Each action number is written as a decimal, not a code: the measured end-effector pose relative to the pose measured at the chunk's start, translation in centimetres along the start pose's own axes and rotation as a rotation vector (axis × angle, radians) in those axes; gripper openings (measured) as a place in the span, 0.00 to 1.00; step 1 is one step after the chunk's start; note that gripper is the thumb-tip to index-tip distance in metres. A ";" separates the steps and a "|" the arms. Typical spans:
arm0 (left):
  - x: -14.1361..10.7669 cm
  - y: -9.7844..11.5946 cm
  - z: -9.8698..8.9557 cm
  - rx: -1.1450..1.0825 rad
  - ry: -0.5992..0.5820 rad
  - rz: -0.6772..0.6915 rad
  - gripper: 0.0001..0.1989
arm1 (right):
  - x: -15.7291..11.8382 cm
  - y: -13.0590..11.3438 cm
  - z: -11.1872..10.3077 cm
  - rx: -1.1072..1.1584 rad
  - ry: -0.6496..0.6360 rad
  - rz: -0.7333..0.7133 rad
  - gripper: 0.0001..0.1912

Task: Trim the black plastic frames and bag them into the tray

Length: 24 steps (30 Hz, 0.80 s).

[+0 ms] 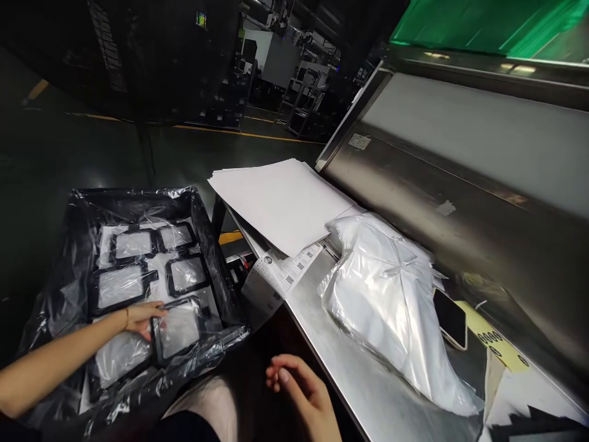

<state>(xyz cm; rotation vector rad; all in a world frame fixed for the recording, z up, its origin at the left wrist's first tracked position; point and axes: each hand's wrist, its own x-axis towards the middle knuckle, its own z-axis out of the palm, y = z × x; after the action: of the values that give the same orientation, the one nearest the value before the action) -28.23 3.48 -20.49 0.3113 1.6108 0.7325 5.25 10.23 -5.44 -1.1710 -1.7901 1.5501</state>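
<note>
I've got the left hand [142, 320] lying open against a black-framed, plastic-wrapped rectangular panel [178, 328] in a bin lined with glossy black plastic [138, 197] — the right hand [294, 387] hangs empty, loosely curled, just beside a brushed-steel table [368, 393].

A long brushed stainless-steel workbench [350, 344] ran along the right, carrying a stack of white paper sheets [276, 205] at its far end, a printed white barcode sheet [288, 270] overhanging its left edge, and a bulging translucent white plastic bag [381, 307]. Further right lay a black rectangular smartphone [451, 319], apparently beside a yellow printed label [494, 336]. To the left, a black plastic-lined bin [80, 258] held black-framed panels in clear wrap [133, 245].
</note>
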 end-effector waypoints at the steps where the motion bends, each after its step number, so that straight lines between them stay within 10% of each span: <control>1: 1.0 -0.4 0.9 0.064 0.051 -0.004 0.14 | 1.0 -1.2 -0.1 -0.063 0.001 -0.049 0.15; 7: 4.2 -1.2 3.7 0.453 0.391 0.105 0.15 | 11.0 -7.4 0.6 -0.598 0.201 -0.398 0.14; 13: 2.7 0.0 4.0 0.716 0.587 0.452 0.19 | 19.4 -9.0 1.6 -1.079 0.271 -0.352 0.16; 20: -8.9 6.3 8.8 0.764 0.383 1.283 0.22 | 15.6 -7.2 6.2 -1.356 0.005 -0.559 0.12; 22: -11.5 9.0 8.3 0.873 0.471 1.611 0.30 | 13.1 -5.3 8.5 -1.361 -0.177 -0.703 0.11; 24: -12.0 11.5 7.0 1.029 0.605 1.605 0.28 | 10.9 -3.1 10.5 -1.330 -0.374 -0.828 0.10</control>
<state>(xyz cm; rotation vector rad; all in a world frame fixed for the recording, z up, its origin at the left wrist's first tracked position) -21.68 7.11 -4.10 2.4976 1.9842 1.1001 -9.69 13.89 -6.66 -0.3303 -3.0903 -0.0524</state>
